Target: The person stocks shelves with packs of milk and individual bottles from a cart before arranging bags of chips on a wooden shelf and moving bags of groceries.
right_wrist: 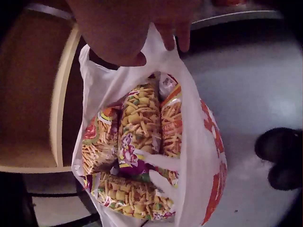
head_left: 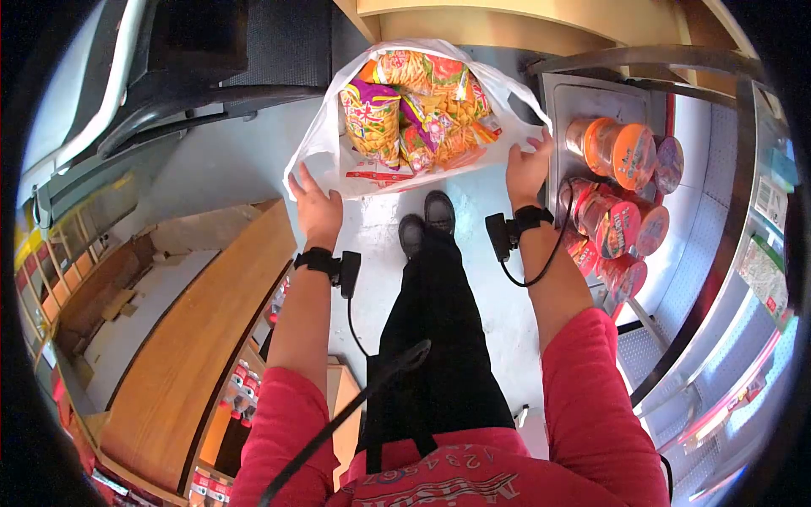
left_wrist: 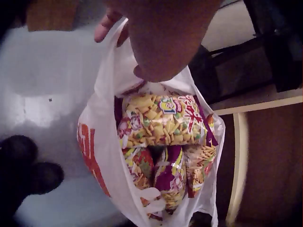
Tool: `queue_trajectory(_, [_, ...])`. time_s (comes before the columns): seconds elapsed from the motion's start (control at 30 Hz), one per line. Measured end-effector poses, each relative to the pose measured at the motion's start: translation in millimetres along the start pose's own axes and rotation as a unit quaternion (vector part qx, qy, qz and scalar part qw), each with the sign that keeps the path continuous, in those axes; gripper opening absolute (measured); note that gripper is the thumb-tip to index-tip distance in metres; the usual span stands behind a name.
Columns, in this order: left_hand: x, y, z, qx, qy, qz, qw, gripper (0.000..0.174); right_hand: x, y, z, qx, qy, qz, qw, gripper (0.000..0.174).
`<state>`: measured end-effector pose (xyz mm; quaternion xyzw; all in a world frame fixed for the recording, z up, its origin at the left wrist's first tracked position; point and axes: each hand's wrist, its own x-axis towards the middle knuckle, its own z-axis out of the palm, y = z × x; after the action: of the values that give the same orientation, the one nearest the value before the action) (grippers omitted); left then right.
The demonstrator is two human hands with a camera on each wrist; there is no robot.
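A white plastic bag [head_left: 324, 139] with red print hangs wide between both hands, its mouth facing up. Several colourful snack packs [head_left: 372, 127] lie inside, some with purple ends. At the bag's left edge, the left hand [head_left: 318, 209] grips the rim between thumb and fingers; the left wrist view shows that hand [left_wrist: 163, 40] over the bag [left_wrist: 102, 113]. On the opposite side the right hand [head_left: 528, 175] holds the other handle area. In the right wrist view, the plastic [right_wrist: 194, 137] passes between the thumb and fingers of the right hand [right_wrist: 125, 33].
Stacked orange and red tubs [head_left: 617, 220] stand on the right beside metal shelving [head_left: 676, 355]. A wooden counter [head_left: 190, 325] runs along the left. Beyond the bag is a pale wooden shelf edge [head_left: 498, 29]. The person's dark shoes [head_left: 438, 211] are on the grey floor below the bag.
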<state>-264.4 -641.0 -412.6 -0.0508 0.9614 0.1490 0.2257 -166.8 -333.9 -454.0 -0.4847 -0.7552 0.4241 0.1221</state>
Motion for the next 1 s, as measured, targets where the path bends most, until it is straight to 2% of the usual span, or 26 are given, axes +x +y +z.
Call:
queue_trajectory(0.07, [1, 3, -10, 0.004, 0.034, 0.027, 0.999, 0.082, 4, -31, -13, -0.049, 0.011, -0.001, 0.999, 0.056])
queue_trajectory(0.1, [4, -1, -10, 0.013, 0.050, -0.016, 0.999, 0.078, 8, -31, -11, -0.124, 0.097, -0.103, 0.982, 0.057])
queue_trajectory(0.17, [17, -20, -3, 0.030, 0.083, -0.099, 0.991, 0.071, 16, -42, -14, -0.234, 0.135, -0.147, 0.951, 0.054])
queue_trajectory(0.2, [24, -32, 0, 0.087, 0.015, -0.105, 0.991, 0.065, 21, -47, -15, -0.288, 0.154, -0.168, 0.930, 0.053])
queue_trajectory(0.23, [32, -48, 3, 0.144, -0.052, -0.109, 0.982, 0.059, 27, -37, -15, -0.352, 0.066, -0.173, 0.917, 0.044])
queue_trajectory(0.27, [39, -63, 8, 0.201, -0.120, -0.111, 0.966, 0.053, 34, -21, -7, -0.275, -0.063, -0.090, 0.955, 0.040])
queue_trajectory(0.3, [46, -81, 16, 0.078, -0.114, -0.108, 0.984, 0.046, 36, -5, -2, -0.188, -0.191, -0.004, 0.964, 0.036])
queue_trajectory(0.37, [52, -106, 28, -0.167, -0.106, -0.094, 0.976, 0.034, 10, -2, 4, -0.212, -0.294, -0.077, 0.929, 0.034])
queue_trajectory(0.4, [42, -92, 24, -0.299, -0.089, -0.134, 0.941, 0.031, -15, -15, -3, -0.234, -0.311, -0.139, 0.910, 0.031])
queue_trajectory(0.43, [24, -69, 18, -0.426, -0.071, -0.171, 0.886, 0.028, -40, 3, 3, -0.242, -0.265, -0.232, 0.904, 0.031])
queue_trajectory(0.47, [9, -54, 11, -0.544, -0.054, -0.204, 0.812, 0.025, -62, -1, -3, -0.206, -0.298, -0.160, 0.918, 0.033])
queue_trajectory(0.5, [8, -72, 26, -0.573, -0.139, -0.178, 0.788, 0.019, -84, -12, -9, -0.194, -0.258, -0.116, 0.940, 0.035])
queue_trajectory(0.53, [-7, -62, 24, -0.547, -0.181, -0.175, 0.798, 0.018, -103, 4, -3, -0.189, -0.197, -0.147, 0.951, 0.031])
queue_trajectory(0.57, [-18, -41, 17, -0.425, -0.221, -0.124, 0.869, 0.019, -116, -21, -13, -0.198, -0.191, -0.068, 0.959, 0.028])
queue_trajectory(0.6, [-32, -23, 12, -0.297, -0.252, -0.067, 0.918, 0.021, -130, -30, -19, -0.208, -0.174, -0.071, 0.960, 0.026])
queue_trajectory(0.63, [-40, -18, 11, -0.189, -0.240, 0.050, 0.951, 0.022, -141, -22, -16, -0.253, -0.179, -0.067, 0.949, 0.025])
queue_trajectory(0.67, [-53, -15, 13, -0.084, -0.222, 0.164, 0.958, 0.024, -150, -6, -6, -0.263, -0.132, -0.057, 0.954, 0.022])
queue_trajectory(0.7, [-65, -15, 15, 0.017, -0.194, 0.280, 0.940, 0.027, -159, -23, -16, -0.313, -0.132, -0.021, 0.940, 0.022])
queue_trajectory(0.73, [-74, -18, 19, -0.033, -0.185, 0.292, 0.938, 0.033, -164, -31, -30, -0.326, -0.147, -0.049, 0.933, 0.023])
queue_trajectory(0.77, [-68, -26, 24, 0.036, -0.206, 0.322, 0.923, 0.034, -161, -60, -54, -0.293, -0.213, 0.074, 0.929, 0.026])
queue_trajectory(0.8, [-68, -22, 13, 0.021, -0.244, 0.257, 0.935, 0.035, -165, -63, -60, -0.241, -0.186, 0.089, 0.948, 0.028])
queue_trajectory(0.83, [-39, -39, 26, 0.013, -0.279, 0.209, 0.937, 0.035, -152, -65, -67, -0.197, -0.235, 0.079, 0.948, 0.042])
queue_trajectory(0.87, [-60, -7, -16, -0.046, -0.350, 0.068, 0.933, 0.035, -147, -47, -53, -0.206, -0.203, 0.104, 0.952, 0.050])
queue_trajectory(0.9, [-66, 3, -37, -0.056, -0.354, 0.056, 0.932, 0.036, -145, -58, -69, -0.228, -0.241, 0.095, 0.939, 0.052])
queue_trajectory(0.97, [-49, -14, -43, -0.018, -0.413, 0.092, 0.906, 0.037, -141, -87, -104, -0.267, -0.315, 0.069, 0.908, 0.056])
queue_trajectory(1.0, [-46, -17, -47, 0.018, -0.439, 0.117, 0.891, 0.037, -138, -88, -120, -0.302, -0.385, 0.052, 0.871, 0.047])
